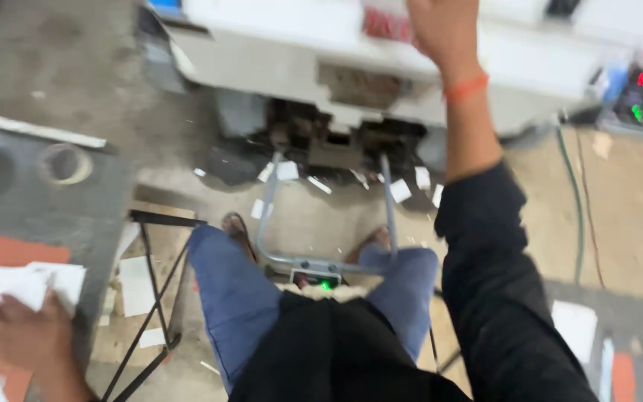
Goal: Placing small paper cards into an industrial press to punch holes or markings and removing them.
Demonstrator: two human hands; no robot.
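Concrete floor point(619, 223) w/ paper scraps strewn under a pale machine point(277, 45), prob. offcuts dropped there. Person sits facing it, feet by a metal foot pedal frame point(321, 260), placed for easy stepping. Right hand point(440, 26) is raised up at the machine top; grip can't be told, blurred. Left hand point(27, 335) rests far apart, fingers down on a stack of white paper point(9, 286) on the side table point(53, 216), within reach.

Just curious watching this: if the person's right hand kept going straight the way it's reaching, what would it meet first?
Probably the red object on the pale machine; the right hand is raised toward it, but blur hides the depth.
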